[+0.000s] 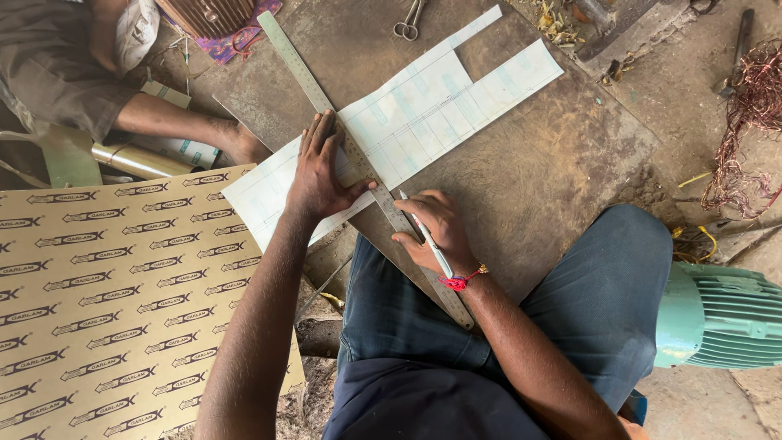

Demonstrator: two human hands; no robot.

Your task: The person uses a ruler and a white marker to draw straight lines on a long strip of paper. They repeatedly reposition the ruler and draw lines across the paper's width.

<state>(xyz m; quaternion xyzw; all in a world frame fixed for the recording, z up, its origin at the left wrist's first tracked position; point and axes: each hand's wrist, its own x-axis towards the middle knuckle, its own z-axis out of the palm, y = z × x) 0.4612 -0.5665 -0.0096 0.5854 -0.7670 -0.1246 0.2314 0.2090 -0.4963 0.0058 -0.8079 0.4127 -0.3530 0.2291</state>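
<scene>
Two bare hands work over a long strip of thin white sheet (407, 122) that lies flat on a worn, scuffed brown board (554, 163) — the sheet is pale, faintly ruled with bluish lines, and its far end is cut into stepped rectangles. Across it runs a long steel ruler (326, 102), dull grey and narrow, set on a diagonal from the upper left down over the person's knee. The left hand (319, 175) is spread flat, fingers straight and thumb out, pressing the ruler and the sheet down together. The right hand (436, 232) is curled around a slim white pen (425, 236), its tip resting at the ruler's edge just beside the sheet's near border; a red thread (461, 280) circles that wrist. Dark blue trousers (586, 301) cover the crossed legs beneath the board. To the left lies a big tan sheet (122, 310) printed with repeating dark marks, smooth and slightly glossy. At the top edge rest small metal scissors (409, 20); on the right are a tangle of copper wire (745, 122) and a ribbed green motor housing (721, 314). Another person's arm (179, 122) rests at the upper left.
</scene>
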